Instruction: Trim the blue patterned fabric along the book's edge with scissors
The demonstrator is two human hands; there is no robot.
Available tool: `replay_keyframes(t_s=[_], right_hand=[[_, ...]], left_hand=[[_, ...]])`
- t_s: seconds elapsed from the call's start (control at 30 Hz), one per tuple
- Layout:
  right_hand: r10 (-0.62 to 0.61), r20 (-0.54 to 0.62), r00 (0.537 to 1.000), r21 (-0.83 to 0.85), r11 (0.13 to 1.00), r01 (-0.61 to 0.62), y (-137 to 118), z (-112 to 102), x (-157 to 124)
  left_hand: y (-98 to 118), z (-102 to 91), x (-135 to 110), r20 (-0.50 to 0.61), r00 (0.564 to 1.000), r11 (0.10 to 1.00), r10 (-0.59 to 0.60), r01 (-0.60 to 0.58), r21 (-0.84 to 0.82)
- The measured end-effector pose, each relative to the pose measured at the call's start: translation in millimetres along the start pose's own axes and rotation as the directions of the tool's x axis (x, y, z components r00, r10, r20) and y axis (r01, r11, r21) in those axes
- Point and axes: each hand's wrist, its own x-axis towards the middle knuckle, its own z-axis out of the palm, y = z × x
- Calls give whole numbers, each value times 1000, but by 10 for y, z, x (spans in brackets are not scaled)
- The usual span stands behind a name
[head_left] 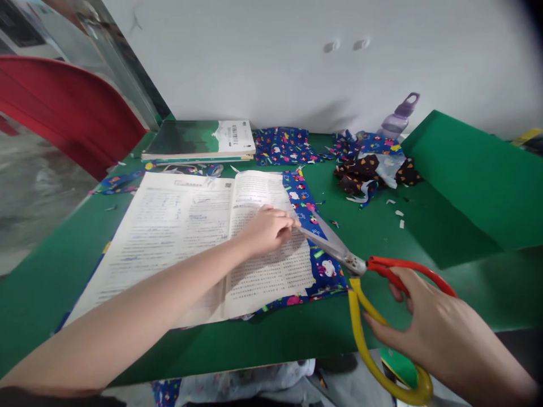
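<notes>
An open book (190, 237) lies on blue patterned cloth (314, 249) on the green table (424, 265). My left hand (267, 229) presses down on the book's right page near its edge, fingers curled and close together. My right hand (441, 333) grips the red and yellow handles of large scissors (360, 271). The scissor blades lie along the cloth strip beside the book's right edge, pointing away from me toward my left fingertips.
A closed green book (199, 141) lies at the back of the table. More blue cloth (284, 146) and a heap of fabric scraps (373, 164) sit behind, with a purple bottle (399, 118) by the wall. A raised green board (479, 181) stands at right.
</notes>
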Motion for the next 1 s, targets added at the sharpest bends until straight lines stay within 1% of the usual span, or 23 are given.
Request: replay_keyframes(t_s=[0.03,0.1,0.2,0.3,0.5,0.63,0.77,0.9,1.0], right_hand=[[3,35,999,-73,997,-1,-17,4,-29],[5,67,998,-178,984,7,-47,3,-68],[45,80,996,-212,977,-27,-101,-30,-84],[101,131,986,-246,967,-67,-182,-78,-70],[111,169,979,-277,959,-61,-355,-108,-7],[72,160,985,-283,959,-24,-425,-90,41],[39,111,993,-306,952,-3,-483,-64,68],[27,77,997,-331,943,0,-542,-57,87],[29,83,996,-329,944,0,-575,-59,100]], left_hand=[[-4,5,-1,-8,1000,1000,-2,2,-13],[-8,10,-4,-26,1000,1000,-9,8,-29],[-8,4,-10,-34,999,999,-5,4,-38],[-4,-14,-14,-30,999,999,12,-13,-52],[18,-41,-15,-37,999,996,31,-34,-80],[27,-45,-20,-27,999,994,47,-50,-93],[20,-49,-29,-18,999,993,50,-51,-102],[21,-50,-33,-46,998,997,49,-52,-66],[28,-40,-29,-50,997,997,66,-68,-37]])
